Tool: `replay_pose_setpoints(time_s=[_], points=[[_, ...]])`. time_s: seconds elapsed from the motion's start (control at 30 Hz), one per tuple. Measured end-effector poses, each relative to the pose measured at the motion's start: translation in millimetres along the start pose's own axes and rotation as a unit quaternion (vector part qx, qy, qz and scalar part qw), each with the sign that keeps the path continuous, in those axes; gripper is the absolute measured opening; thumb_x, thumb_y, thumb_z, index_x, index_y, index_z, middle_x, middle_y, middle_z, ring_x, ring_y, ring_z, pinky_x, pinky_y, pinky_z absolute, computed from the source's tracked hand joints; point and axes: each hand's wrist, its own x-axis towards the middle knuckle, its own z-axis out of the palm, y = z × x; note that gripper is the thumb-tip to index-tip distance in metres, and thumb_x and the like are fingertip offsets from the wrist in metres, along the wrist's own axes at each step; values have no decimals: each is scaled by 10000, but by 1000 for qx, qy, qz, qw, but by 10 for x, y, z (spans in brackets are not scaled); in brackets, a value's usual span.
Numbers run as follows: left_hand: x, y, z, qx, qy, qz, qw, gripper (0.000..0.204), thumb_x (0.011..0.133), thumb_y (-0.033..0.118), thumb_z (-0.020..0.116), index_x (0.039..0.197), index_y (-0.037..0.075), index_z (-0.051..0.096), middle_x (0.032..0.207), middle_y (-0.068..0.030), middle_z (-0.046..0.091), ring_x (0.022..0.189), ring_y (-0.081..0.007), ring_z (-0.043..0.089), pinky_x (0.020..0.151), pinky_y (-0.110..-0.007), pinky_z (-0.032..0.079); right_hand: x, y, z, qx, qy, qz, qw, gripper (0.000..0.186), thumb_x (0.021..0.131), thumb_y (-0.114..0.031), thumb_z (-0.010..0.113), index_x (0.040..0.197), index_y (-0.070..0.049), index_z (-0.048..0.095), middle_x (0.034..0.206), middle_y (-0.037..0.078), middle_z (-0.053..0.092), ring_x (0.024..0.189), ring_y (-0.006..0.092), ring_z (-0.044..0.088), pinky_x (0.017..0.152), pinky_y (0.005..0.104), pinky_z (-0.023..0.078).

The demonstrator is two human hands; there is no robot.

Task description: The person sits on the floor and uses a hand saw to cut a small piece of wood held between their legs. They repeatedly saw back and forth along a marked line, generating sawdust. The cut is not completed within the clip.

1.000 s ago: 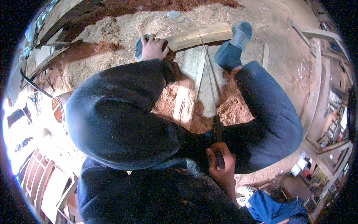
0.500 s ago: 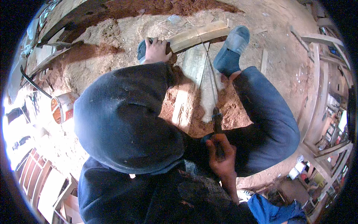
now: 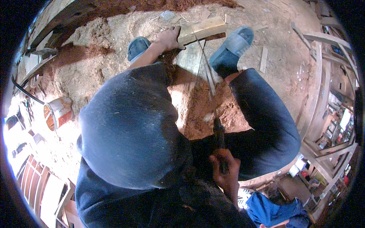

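My left hand (image 3: pixel 168 39) grips the near-left end of a squared wooden beam (image 3: pixel 209 28), its fingers over the top edge. In my right hand (image 3: pixel 225 169) is the dark handle of a saw (image 3: pixel 210 81), held close to my body. The saw's long narrow blade points away from me and crosses the beam just right of my left hand. Beneath the beam, a pale board (image 3: pixel 189 60) runs back toward me. My slippered feet flank the beam, the left slipper (image 3: pixel 138 48) beside my left forearm and the right slipper (image 3: pixel 239 40) near the beam's far end.
Reddish sawdust (image 3: pixel 228 110) lies between my legs. At left, a white bucket (image 3: pixel 57 114) stands near a dark curved bar (image 3: pixel 28 89). Wooden frames (image 3: pixel 321 83) line the right side. Blue cloth (image 3: pixel 273 209) shows at lower right, and a timber (image 3: pixel 57 19) lies at upper left.
My left hand has shifted from over the left slipper onto the beam's end. The saw has slid back toward me. The whole view has also moved slightly.
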Motion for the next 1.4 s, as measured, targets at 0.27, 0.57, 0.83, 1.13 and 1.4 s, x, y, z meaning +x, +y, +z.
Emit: replay_pose_setpoints(time_s=[0.27,0.57,0.83,1.13,1.4], points=[[-43,29,32,9,38,27,999,926,586,439,831,1298,15,419,1229,-252,537,1128,-411,550,970,-449,468,-47,-18,28,-57,-5,-18,998,75,856,-84,661,878,-53,596,690,107,610,567,209,601,555,308,459],[-90,41,149,18,49,60,997,929,584,448,829,1280,8,400,1181,-260,522,1126,-431,527,949,-474,467,-54,-63,140,62,10,-39,997,68,873,-87,648,880,-53,589,731,92,612,629,186,604,605,302,457],[-48,81,222,73,54,26,996,962,616,406,841,1327,-12,345,1258,-250,493,1200,-403,491,968,-492,463,94,-125,254,38,-9,66,997,60,889,-66,628,898,-39,575,745,103,607,670,164,597,632,305,466],[-50,125,136,67,22,18,997,974,642,408,830,1352,-27,324,1303,-270,456,1234,-418,458,990,-489,451,460,-160,255,59,-23,42,997,73,894,-63,625,949,-39,584,821,113,631,766,177,602,693,312,482],[-89,159,94,72,18,8,997,970,638,414,826,1349,-15,326,1305,-249,450,1246,-411,442,1013,-482,430,443,-82,324,60,50,-3,997,116,889,-87,654,950,-23,578,773,93,634,682,134,587,649,293,478]])
